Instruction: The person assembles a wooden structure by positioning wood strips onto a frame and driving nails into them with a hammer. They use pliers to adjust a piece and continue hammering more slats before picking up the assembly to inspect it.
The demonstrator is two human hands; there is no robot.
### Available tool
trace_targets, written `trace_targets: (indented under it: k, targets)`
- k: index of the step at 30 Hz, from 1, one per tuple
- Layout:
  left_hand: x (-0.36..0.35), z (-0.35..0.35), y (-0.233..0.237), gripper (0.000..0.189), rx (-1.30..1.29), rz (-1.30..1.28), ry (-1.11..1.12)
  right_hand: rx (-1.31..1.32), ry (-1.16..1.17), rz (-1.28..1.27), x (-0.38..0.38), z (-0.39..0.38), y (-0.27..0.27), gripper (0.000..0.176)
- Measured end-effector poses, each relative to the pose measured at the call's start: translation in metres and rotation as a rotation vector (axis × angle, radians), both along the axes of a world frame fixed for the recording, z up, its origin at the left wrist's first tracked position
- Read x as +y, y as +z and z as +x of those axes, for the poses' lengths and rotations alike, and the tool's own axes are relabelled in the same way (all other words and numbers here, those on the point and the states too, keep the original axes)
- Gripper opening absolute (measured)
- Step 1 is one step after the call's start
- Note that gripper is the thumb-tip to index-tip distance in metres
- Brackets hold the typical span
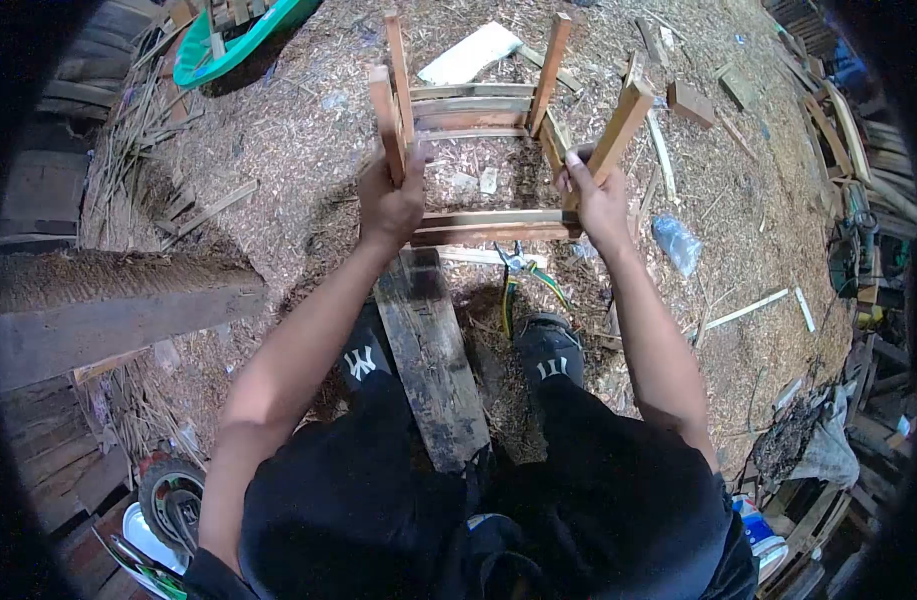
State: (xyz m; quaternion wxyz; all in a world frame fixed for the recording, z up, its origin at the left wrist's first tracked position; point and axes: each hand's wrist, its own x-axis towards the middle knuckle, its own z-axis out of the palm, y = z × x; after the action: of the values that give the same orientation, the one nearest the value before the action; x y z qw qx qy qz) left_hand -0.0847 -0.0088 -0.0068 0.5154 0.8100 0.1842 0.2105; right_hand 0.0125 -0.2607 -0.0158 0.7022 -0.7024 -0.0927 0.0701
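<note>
Apparently steadying wooden frame (pixel 493 233) | left hand (pixel 390 207) — curling closed round one post (pixel 385 115) | right hand (pixel 602 207) — clasping opposite post (pixel 620 130) | any shift seemingly needing paired grips

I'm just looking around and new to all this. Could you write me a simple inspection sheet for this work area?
Surface: ground strewn with wood shavings and chips.
Main item: wooden frame, four uprights joined by rails.
Clutter: pliers with green-and-yellow handles by the shoes; dark plank between the feet; clear plastic, wood block and scattered strips further right.
Hands: left hand and right hand each grip a near upright.
Cables: cord-like strands at the right edge, too unclear to identify.
Surroundings: thick beam and wheel at left; green-rimmed object at upper left; stacked wood at right.
</note>
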Motion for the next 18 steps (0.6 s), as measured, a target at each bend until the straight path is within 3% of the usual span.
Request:
trace_targets:
  k: [2, 4, 11, 13, 18]
  targets:
    - [-0.003, -0.007, -0.002, 0.037, -0.023, -0.126, -0.008, -0.042, 0.067, -0.077, -0.005, -0.001, -0.007, 0.019]
    - [0.000, -0.005, -0.009, 0.037, -0.009, -0.142, -0.028, 0.007, 0.050, 0.070, -0.004, -0.005, -0.005, 0.020]
    - [0.006, -0.003, -0.009, 0.037, -0.021, -0.220, -0.057, 0.141, 0.139, 0.078, -0.010, 0.002, 0.003, 0.024]
    - [0.010, -0.003, 0.011, 0.038, 0.183, -0.253, -0.094, 0.172, 0.168, 0.092, -0.011, 0.003, 0.009, 0.025]
    - [0.017, 0.006, 0.055, 0.043, 0.200, -0.281, -0.146, 0.123, 0.189, -0.176, -0.013, 0.011, 0.048, 0.035]
